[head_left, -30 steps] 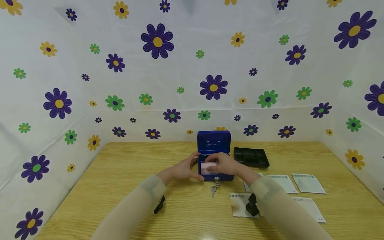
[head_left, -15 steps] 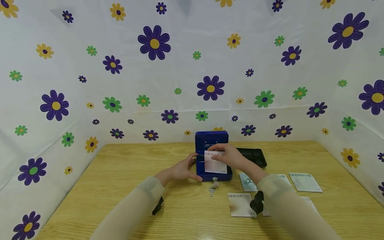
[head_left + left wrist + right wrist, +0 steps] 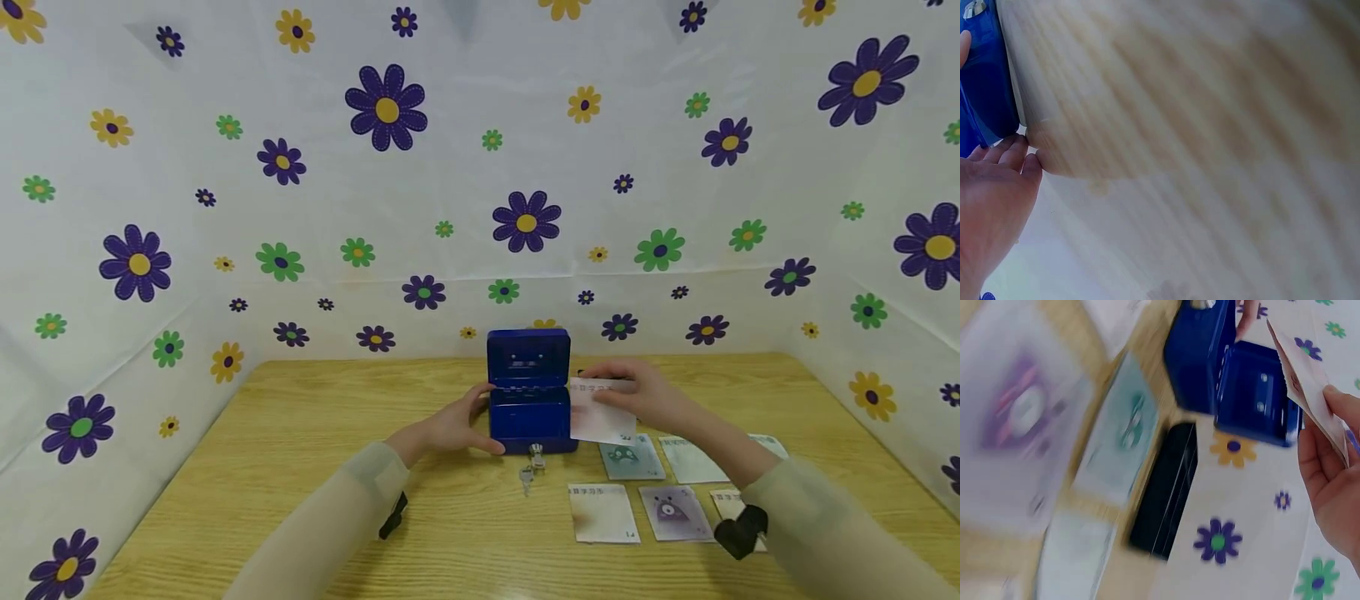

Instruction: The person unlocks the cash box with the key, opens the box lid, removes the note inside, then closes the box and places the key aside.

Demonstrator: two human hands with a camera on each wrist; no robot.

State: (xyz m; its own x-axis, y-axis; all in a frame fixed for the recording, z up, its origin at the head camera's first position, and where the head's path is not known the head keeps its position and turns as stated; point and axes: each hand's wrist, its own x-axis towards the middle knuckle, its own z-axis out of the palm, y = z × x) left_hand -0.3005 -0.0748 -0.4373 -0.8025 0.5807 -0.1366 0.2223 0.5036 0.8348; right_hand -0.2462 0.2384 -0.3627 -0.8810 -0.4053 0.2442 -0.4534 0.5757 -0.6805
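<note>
A small blue cash box (image 3: pixel 530 415) stands on the table with its lid (image 3: pixel 528 358) up and its inside bare of paper. My left hand (image 3: pixel 453 421) grips its left side, thumb at the front corner and fingers toward the back; in the left wrist view, fingertips meet the box's edge. My right hand (image 3: pixel 648 392) pinches a pink play-money note (image 3: pixel 600 417) between thumb and fingers, just right of the box. In the right wrist view that note (image 3: pixel 1304 381) shows edge-on, with more than one layer. Keys (image 3: pixel 527 479) hang from the front lock (image 3: pixel 536 450).
A black compartment tray (image 3: pixel 1163 494) stands right of the box, mostly hidden in the head view. Nearby lie several notes: a teal one (image 3: pixel 633 458), a pale green one (image 3: pixel 693 460), a brownish one (image 3: pixel 603 514) and a purple one (image 3: pixel 675 514). A flowered cloth (image 3: pixel 330 167) hangs behind.
My right hand has lifted the pink note out of the cash box and carried it to the right, past the box's side. My left hand keeps its place on the box.
</note>
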